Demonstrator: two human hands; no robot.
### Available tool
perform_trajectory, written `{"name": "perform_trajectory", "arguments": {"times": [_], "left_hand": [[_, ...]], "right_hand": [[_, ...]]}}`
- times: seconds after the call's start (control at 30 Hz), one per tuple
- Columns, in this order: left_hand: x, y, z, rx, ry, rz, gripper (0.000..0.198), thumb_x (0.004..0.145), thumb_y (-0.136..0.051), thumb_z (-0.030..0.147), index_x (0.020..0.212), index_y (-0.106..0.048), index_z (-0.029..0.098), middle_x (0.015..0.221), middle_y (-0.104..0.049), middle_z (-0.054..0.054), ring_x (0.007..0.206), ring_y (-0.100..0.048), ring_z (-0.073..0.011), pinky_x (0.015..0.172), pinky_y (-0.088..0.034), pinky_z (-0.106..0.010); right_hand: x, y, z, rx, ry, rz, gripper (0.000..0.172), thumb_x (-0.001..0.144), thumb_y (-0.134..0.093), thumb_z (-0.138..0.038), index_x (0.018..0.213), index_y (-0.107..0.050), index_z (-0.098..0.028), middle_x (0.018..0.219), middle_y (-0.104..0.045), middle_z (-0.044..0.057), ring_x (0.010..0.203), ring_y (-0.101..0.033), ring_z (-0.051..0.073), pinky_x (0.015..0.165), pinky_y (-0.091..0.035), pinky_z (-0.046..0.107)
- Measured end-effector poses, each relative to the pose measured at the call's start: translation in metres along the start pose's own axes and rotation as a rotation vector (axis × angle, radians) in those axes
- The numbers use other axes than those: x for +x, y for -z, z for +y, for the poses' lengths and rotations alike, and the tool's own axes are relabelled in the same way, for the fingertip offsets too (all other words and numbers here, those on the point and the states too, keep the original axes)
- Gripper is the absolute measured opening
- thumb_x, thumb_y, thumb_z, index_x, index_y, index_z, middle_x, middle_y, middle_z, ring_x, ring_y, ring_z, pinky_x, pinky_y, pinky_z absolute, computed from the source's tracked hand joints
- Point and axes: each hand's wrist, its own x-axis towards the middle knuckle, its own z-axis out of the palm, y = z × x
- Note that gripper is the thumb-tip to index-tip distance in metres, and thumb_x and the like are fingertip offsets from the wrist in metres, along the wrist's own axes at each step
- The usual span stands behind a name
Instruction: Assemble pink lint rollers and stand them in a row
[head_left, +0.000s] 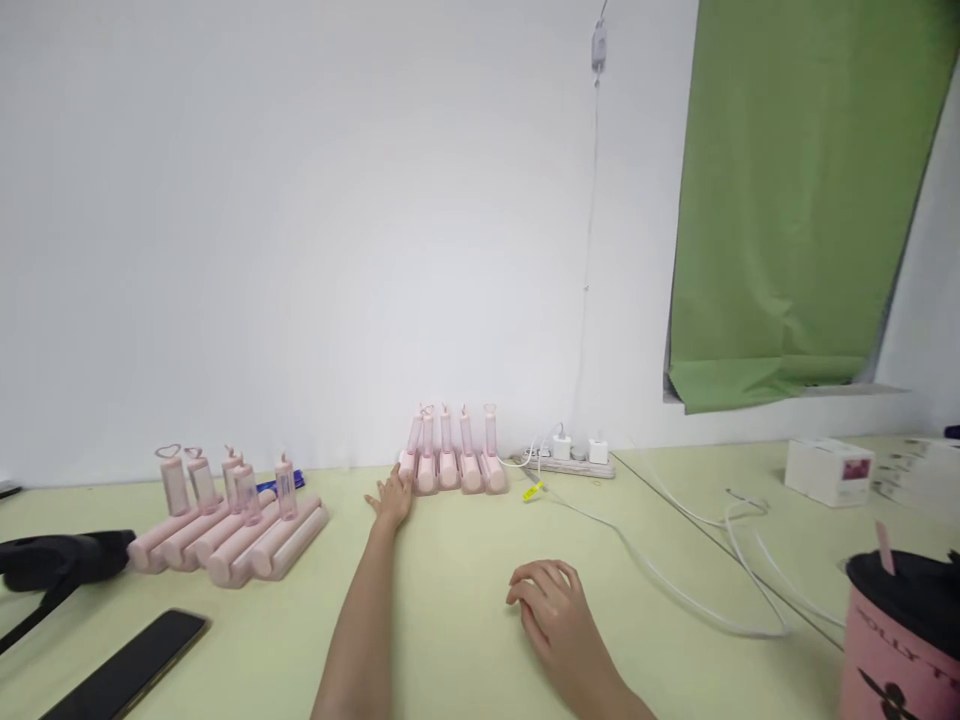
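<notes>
Both hands [393, 498] and the left forearm [364, 620] are bare, fingers [541, 572] slender.

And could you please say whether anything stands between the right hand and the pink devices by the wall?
Nothing visible does: the straight path from the right hand to the pink devices crosses only tabletop. The left hand is at their left end; the yellow tag lies right of the path.

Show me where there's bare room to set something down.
Bare patches of table: between the phone and left forearm; between that forearm and the right hand, in front of the middle pink row. Crowded: left, around the pink cluster; right, among white cables and the pink cup; back, around the power strip.
</notes>
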Motion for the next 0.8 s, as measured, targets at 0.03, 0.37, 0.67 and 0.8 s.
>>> {"name": "perform_trajectory", "arguments": {"times": [0.03, 0.37, 0.67, 0.8], "left_hand": [[0.001, -0.006, 0.001, 0.009, -0.024, -0.04, 0.052, 0.082, -0.033, 0.046, 0.128, -0.032, 0.021, 0.133, -0.04, -0.013, 0.13, -0.021, -0.0309, 0.1, -0.01, -0.058], [-0.051, 0.032, -0.004, 0.103, -0.036, 0.229, 0.041, 0.082, -0.037, 0.027, 0.12, -0.038, 0.012, 0.121, -0.046, -0.016, 0.118, -0.038, -0.0247, 0.096, -0.029, -0.039], [-0.093, 0.118, -0.035, 0.401, 0.275, 0.662, 0.046, 0.081, -0.039, 0.032, 0.119, -0.033, 0.007, 0.118, -0.04, -0.024, 0.11, -0.039, -0.0356, 0.083, -0.032, -0.048], [-0.092, 0.131, -0.065, 0.489, 0.351, 0.657, 0.043, 0.073, -0.053, 0.034, 0.107, -0.042, 0.01, 0.106, -0.047, -0.018, 0.101, -0.044, -0.0321, 0.079, -0.035, -0.043]], "right_hand": [[0.0, 0.0, 0.001, 0.011, -0.007, -0.008, 0.027, 0.073, -0.039, -0.002, 0.079, -0.052, -0.025, 0.086, -0.059, 0.0, 0.085, -0.054, 0.016, 0.081, -0.035, 0.037], [0.001, 0.001, 0.005, 0.13, -0.017, -0.153, 0.026, 0.079, -0.033, -0.007, 0.078, -0.055, -0.022, 0.077, -0.061, 0.0, 0.075, -0.055, 0.015, 0.08, -0.035, 0.036], [0.002, 0.006, 0.001, 0.169, -0.055, -0.186, 0.026, 0.08, -0.033, -0.011, 0.078, -0.056, -0.022, 0.079, -0.063, 0.0, 0.076, -0.055, 0.014, 0.08, -0.034, 0.034], [0.002, 0.009, 0.001, 0.164, -0.063, -0.18, 0.027, 0.08, -0.032, -0.011, 0.076, -0.057, -0.021, 0.079, -0.063, -0.001, 0.076, -0.055, 0.013, 0.079, -0.033, 0.033]]}}
